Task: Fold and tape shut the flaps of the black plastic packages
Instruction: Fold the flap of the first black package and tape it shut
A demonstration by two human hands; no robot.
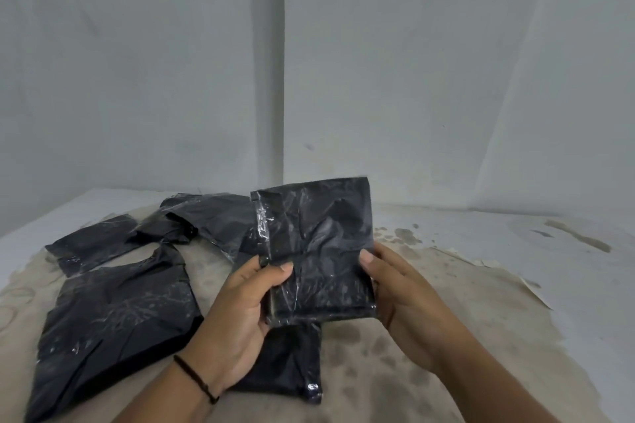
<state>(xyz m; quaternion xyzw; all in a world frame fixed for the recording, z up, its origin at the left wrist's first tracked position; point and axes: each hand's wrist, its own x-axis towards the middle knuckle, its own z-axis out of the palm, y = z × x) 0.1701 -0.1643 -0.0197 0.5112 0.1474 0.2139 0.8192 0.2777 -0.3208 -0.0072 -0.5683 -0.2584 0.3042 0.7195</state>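
Packages strewn left of held package (stained tabletop).

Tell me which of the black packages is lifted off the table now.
The package gripped by the left hand and right hand, at centre. The other packages lie flat on the table.

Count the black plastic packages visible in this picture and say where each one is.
5: held package; package beneath the hands; large near-left package; small far-left package; back package. Overlaps may hide more.
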